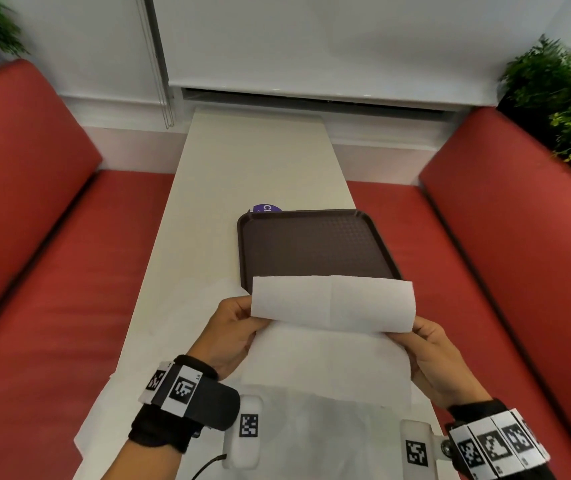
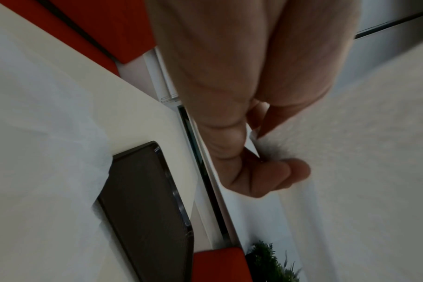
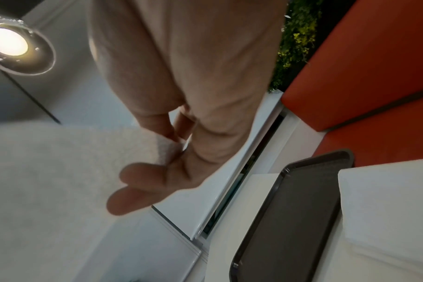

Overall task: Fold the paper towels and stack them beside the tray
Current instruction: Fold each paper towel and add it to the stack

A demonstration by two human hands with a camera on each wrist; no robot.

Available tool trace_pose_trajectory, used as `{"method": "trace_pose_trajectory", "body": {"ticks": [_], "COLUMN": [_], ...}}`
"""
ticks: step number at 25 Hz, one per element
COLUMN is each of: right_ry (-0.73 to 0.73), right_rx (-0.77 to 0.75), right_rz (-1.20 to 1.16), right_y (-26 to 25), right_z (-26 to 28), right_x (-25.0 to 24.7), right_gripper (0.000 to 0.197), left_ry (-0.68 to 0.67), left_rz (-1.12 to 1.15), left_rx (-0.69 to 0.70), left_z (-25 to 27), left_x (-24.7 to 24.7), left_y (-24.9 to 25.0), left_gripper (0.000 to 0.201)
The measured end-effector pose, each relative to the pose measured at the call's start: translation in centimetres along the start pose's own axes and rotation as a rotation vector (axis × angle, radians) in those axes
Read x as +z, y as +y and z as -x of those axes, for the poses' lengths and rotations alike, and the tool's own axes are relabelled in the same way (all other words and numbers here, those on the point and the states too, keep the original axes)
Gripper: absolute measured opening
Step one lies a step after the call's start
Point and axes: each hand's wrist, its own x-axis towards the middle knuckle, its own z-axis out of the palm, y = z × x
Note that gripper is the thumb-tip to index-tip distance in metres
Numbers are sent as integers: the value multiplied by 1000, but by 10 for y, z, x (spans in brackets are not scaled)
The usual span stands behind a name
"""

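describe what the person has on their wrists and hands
Both hands are bare, with no gloves or rings visible. The left hand has a black fabric wrist wrap with a band of white tiles printed with black square codes, and a thin black cable trailing below it. The right hand has a black cuff ringed by similar coded tiles. A white block with a code tag sits by each wrist.

Tabletop (image 1: 256,161) runs lengthwise between two benches: one bench (image 1: 34,209) on left, other bench (image 1: 506,237) on right. Tray (image 1: 312,244) on tabletop, toward right edge. Round sticker (image 1: 266,207) just behind tray's far left corner. Paper towel (image 1: 332,303) held above tray's near edge, left hand (image 1: 232,336) at left end, right hand (image 1: 440,358) at right end. More paper towels (image 1: 208,296) flat on tabletop, left of tray and under hands. Plants (image 1: 568,98) behind benches.
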Motion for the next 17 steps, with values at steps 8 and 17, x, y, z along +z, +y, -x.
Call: {"method": "trace_pose_trajectory", "body": {"ticks": [8,17], "right_ry": [130,327], "right_rx": [34,59], "right_rz": [-114,217], "right_y": [-1,45], "right_z": [-1,22], "right_x": [5,-28], "right_gripper": [26,22], "left_ry": [-25,-60], "left_rz": [14,-678], "left_rx": [4,70], "left_z": [10,-22], "left_x": [-4,8], "left_y": [22,-24], "left_gripper": [31,12]}}
